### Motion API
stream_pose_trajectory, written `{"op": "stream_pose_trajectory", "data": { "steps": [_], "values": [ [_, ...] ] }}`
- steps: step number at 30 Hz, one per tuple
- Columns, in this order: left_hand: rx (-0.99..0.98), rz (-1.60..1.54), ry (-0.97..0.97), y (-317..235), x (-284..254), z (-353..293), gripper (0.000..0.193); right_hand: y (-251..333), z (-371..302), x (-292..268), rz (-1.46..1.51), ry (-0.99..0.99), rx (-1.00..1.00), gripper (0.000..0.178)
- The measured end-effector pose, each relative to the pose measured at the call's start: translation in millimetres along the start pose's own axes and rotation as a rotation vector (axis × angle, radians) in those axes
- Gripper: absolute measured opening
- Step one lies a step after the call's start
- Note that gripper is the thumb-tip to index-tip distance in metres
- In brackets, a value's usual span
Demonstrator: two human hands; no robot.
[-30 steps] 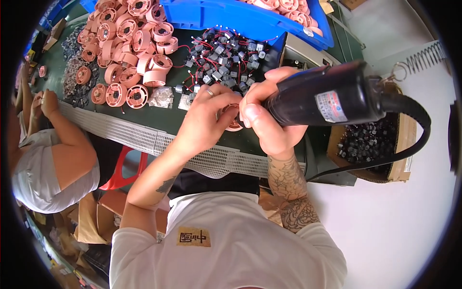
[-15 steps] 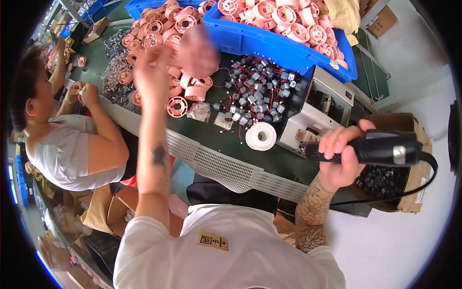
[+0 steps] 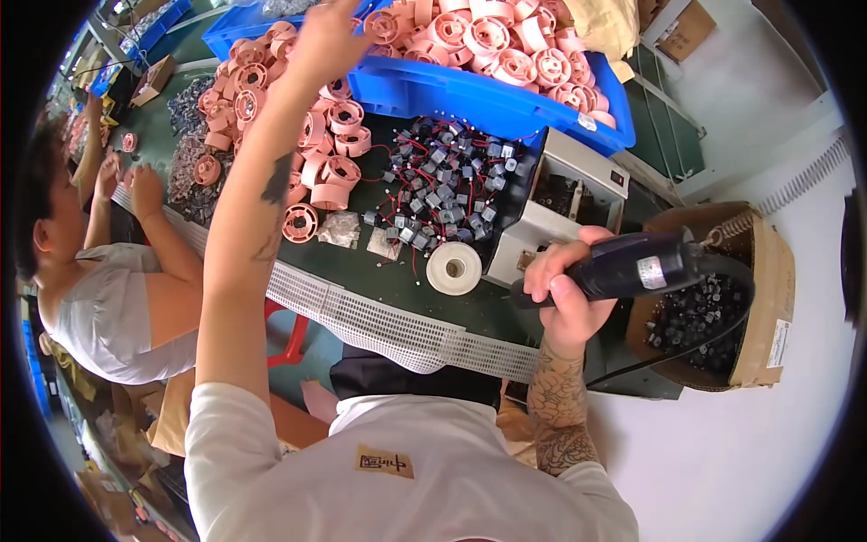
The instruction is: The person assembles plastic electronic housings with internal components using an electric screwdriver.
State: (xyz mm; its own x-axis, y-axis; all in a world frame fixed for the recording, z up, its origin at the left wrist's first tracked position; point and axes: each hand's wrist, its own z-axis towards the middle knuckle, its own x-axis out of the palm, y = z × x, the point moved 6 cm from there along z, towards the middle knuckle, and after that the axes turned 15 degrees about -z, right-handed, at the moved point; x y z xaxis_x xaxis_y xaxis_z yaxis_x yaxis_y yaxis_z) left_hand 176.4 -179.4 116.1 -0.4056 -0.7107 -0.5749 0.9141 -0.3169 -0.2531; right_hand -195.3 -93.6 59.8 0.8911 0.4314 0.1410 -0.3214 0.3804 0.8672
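Observation:
My right hand (image 3: pixel 571 289) is wrapped around a black electric screwdriver (image 3: pixel 632 265), which lies nearly level with its tip toward the left. At the top of the view my left hand (image 3: pixel 329 43) reaches over the near left corner of a blue bin (image 3: pixel 470 98) full of pink round plastic housings (image 3: pixel 488 38). Its thumb and fingers look apart, and I make out nothing between them; the upper edge cuts off part of the hand. Below my left forearm, more pink housings (image 3: pixel 330 185) are heaped on the green table (image 3: pixel 361 282).
Small motors with red wires (image 3: pixel 442 185) lie piled beside a grey machine (image 3: pixel 515 237). A white spool (image 3: pixel 453 268) sits near the table's front. At right stands a cardboard box (image 3: pixel 768 298) holding dark parts. A co-worker (image 3: pixel 117 307) sits at left.
My left hand has moved up and away, from over the pink heap to the blue bin's corner. The screwdriver stays in my right hand. The whole view has shifted somewhat.

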Motion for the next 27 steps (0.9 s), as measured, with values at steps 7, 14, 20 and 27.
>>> {"op": "stream_pose_trajectory", "data": {
  "steps": [7, 14, 20, 27],
  "values": [
    [-0.164, 0.267, -0.052, -14, 24, 17, 0.039, -6, -2, -3, -0.051, -0.002, 0.06, 0.054],
    [-0.131, -0.752, 0.072, -159, 11, -71, 0.031, 3, -2, -14, 0.021, -0.006, -0.035, 0.055],
    [-0.174, -0.78, 0.337, -216, 33, -177, 0.03, 5, -1, -14, 0.012, 0.006, -0.049, 0.056],
    [-0.084, -0.809, 0.508, -226, 34, -164, 0.032, 3, -2, -15, -0.033, 0.019, -0.048, 0.056]
  ]
}}
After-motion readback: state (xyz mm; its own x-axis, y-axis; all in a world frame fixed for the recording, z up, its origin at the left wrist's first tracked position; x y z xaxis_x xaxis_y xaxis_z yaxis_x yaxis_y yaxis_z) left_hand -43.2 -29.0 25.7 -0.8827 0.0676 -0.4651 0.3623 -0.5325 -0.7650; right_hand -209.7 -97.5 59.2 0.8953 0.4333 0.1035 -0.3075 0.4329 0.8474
